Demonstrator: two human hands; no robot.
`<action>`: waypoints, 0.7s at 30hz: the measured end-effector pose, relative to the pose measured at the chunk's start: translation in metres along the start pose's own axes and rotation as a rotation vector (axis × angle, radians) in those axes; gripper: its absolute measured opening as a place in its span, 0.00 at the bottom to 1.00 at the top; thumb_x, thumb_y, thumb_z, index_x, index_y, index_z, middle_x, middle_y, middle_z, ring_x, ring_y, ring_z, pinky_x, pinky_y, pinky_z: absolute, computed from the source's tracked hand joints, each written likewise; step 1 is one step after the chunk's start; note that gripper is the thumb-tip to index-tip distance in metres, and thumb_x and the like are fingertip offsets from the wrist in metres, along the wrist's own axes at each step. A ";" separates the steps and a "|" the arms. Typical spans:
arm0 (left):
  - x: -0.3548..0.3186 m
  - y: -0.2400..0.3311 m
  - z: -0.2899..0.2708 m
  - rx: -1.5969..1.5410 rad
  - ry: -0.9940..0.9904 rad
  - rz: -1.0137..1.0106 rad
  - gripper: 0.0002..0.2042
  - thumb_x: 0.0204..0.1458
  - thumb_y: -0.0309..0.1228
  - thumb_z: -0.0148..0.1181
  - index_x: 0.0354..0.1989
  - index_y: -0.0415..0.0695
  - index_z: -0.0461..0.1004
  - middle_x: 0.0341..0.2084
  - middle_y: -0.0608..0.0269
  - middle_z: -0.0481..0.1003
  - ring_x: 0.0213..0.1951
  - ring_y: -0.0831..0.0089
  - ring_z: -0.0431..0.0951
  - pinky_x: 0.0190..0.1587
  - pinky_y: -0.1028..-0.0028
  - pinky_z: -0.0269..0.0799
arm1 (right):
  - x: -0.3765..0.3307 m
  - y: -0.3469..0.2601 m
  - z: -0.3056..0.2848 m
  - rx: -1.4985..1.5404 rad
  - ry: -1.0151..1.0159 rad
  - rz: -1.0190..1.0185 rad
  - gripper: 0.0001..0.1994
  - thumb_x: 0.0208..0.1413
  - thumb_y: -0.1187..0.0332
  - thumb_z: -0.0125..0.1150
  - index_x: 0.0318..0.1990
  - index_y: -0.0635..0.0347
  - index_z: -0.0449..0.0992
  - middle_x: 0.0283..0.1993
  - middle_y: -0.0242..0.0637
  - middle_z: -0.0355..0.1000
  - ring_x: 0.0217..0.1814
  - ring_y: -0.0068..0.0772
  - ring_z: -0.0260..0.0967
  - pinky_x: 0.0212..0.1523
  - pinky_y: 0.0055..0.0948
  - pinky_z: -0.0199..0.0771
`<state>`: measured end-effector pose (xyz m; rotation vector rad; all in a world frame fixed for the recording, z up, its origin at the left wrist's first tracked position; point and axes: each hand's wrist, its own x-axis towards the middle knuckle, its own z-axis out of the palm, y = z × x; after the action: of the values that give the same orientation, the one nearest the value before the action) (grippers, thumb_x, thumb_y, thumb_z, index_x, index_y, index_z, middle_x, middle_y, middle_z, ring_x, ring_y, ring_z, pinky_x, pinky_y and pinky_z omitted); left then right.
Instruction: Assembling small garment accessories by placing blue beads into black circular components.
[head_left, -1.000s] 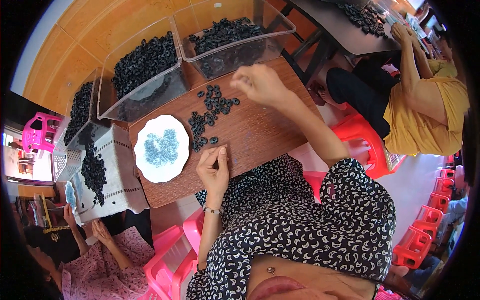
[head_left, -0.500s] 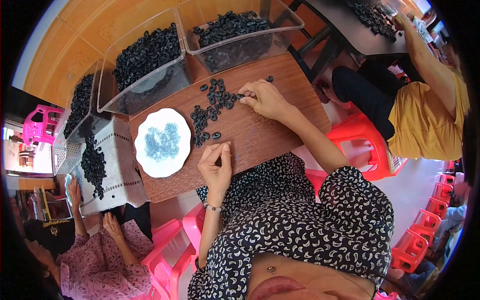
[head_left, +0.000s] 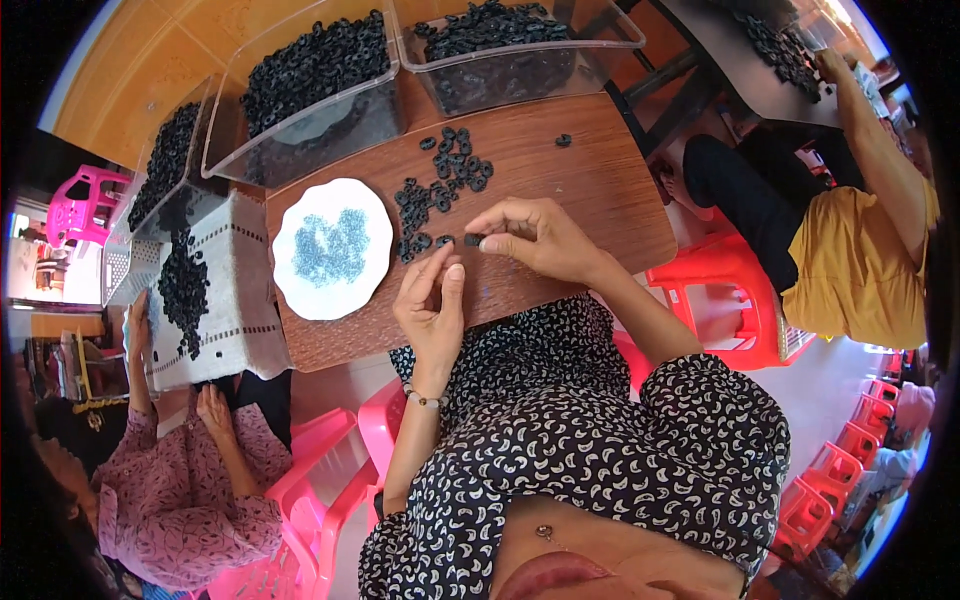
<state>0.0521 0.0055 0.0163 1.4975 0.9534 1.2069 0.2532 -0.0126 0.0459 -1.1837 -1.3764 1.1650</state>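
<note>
Right of the white plate (head_left: 379,268), the right hand (head_left: 545,240) pinches a black piece (head_left: 473,240) between its fingers. Nearer the plate, the left hand's (head_left: 432,305) fingers curl, their hold unclear; loose black rings (head_left: 441,203) lie beyond them.

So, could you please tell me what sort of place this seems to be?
It is probably a shared workroom: clear bins of small black parts stand by the brown table, and a person in yellow and another in pink sit at other work surfaces with similar dark piles.
</note>
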 end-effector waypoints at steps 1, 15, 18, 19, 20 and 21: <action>0.001 0.007 -0.001 0.037 0.016 0.048 0.12 0.60 0.29 0.65 0.49 0.38 0.82 0.39 0.60 0.80 0.38 0.77 0.78 0.42 0.77 0.73 | -0.001 -0.005 0.002 0.002 -0.011 0.003 0.13 0.61 0.72 0.64 0.52 0.65 0.79 0.45 0.36 0.78 0.48 0.23 0.76 0.49 0.25 0.75; -0.005 0.003 -0.033 -0.186 -0.289 -0.389 0.13 0.59 0.28 0.66 0.50 0.36 0.81 0.33 0.63 0.80 0.33 0.80 0.77 0.37 0.79 0.73 | 0.006 -0.012 0.013 -0.430 -0.237 -0.251 0.11 0.57 0.65 0.65 0.43 0.58 0.74 0.35 0.36 0.77 0.43 0.42 0.73 0.43 0.41 0.72; -0.005 -0.002 -0.034 -0.239 -0.301 -0.378 0.14 0.62 0.30 0.63 0.53 0.36 0.80 0.34 0.63 0.79 0.32 0.82 0.76 0.38 0.80 0.72 | 0.016 -0.013 0.006 -0.470 -0.205 -0.247 0.09 0.58 0.66 0.65 0.42 0.59 0.77 0.34 0.37 0.76 0.41 0.40 0.73 0.41 0.39 0.72; -0.004 -0.005 -0.034 -0.184 -0.295 -0.342 0.14 0.63 0.30 0.62 0.53 0.36 0.80 0.35 0.63 0.79 0.32 0.82 0.76 0.38 0.80 0.72 | 0.021 -0.014 0.002 -0.554 -0.168 -0.259 0.07 0.59 0.67 0.65 0.42 0.59 0.79 0.35 0.37 0.75 0.39 0.38 0.73 0.38 0.36 0.73; -0.004 -0.006 -0.035 -0.127 -0.288 -0.306 0.14 0.64 0.31 0.61 0.53 0.35 0.80 0.35 0.63 0.79 0.32 0.82 0.77 0.38 0.80 0.73 | 0.028 -0.009 0.001 -0.614 -0.069 -0.305 0.06 0.60 0.66 0.64 0.40 0.58 0.80 0.33 0.38 0.76 0.39 0.39 0.73 0.39 0.38 0.72; -0.003 -0.006 -0.035 -0.127 -0.287 -0.306 0.14 0.64 0.31 0.61 0.53 0.35 0.80 0.35 0.63 0.79 0.32 0.82 0.77 0.38 0.80 0.73 | 0.034 -0.002 -0.003 -0.614 -0.070 -0.305 0.06 0.60 0.66 0.64 0.40 0.58 0.80 0.33 0.38 0.76 0.39 0.39 0.73 0.39 0.38 0.72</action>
<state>0.0169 0.0112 0.0123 1.3243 0.8566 0.7938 0.2531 0.0208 0.0506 -1.2862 -1.9699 0.5814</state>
